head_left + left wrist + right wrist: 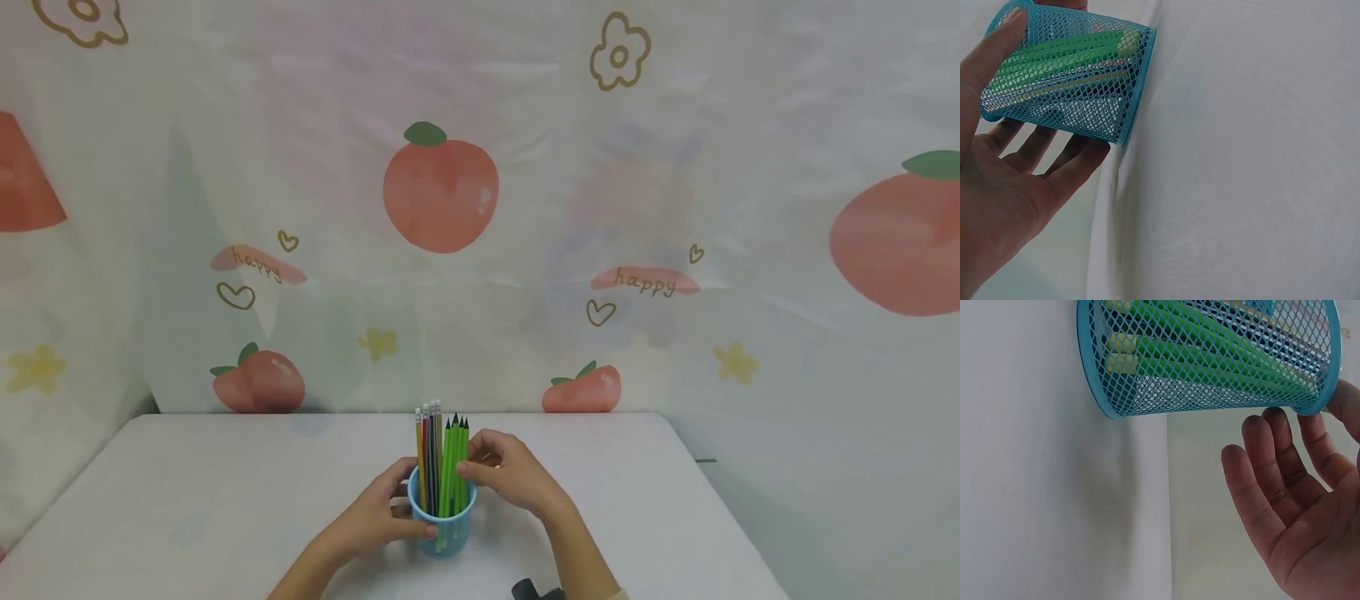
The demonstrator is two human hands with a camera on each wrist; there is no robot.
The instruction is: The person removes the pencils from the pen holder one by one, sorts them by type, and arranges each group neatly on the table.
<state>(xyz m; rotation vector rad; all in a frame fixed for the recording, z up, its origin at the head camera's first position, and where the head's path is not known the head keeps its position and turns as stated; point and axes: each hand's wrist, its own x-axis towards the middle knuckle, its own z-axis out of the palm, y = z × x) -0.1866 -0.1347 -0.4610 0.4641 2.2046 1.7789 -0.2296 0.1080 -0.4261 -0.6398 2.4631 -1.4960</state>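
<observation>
A light-blue mesh pen cup [442,537] stands on the table, full of pencils. My left hand [378,512] grips it from the left side, thumb across the front and fingers behind; in the left wrist view the thumb lies over the mesh near the rim. Several green pencils [453,467] with dark pointed tips stand on the right inside the cup. At the rim my right hand [517,471] holds this bunch between thumb and forefinger, its other fingers loosely bent. Darker and yellow pencils [427,458] with white eraser ends upward fill the left side.
A white-covered table [225,500] extends around the cup. Behind it hangs a pale cloth [337,167] printed with peaches, hearts and flowers. A small black object [525,588] lies at the front edge, by the right forearm.
</observation>
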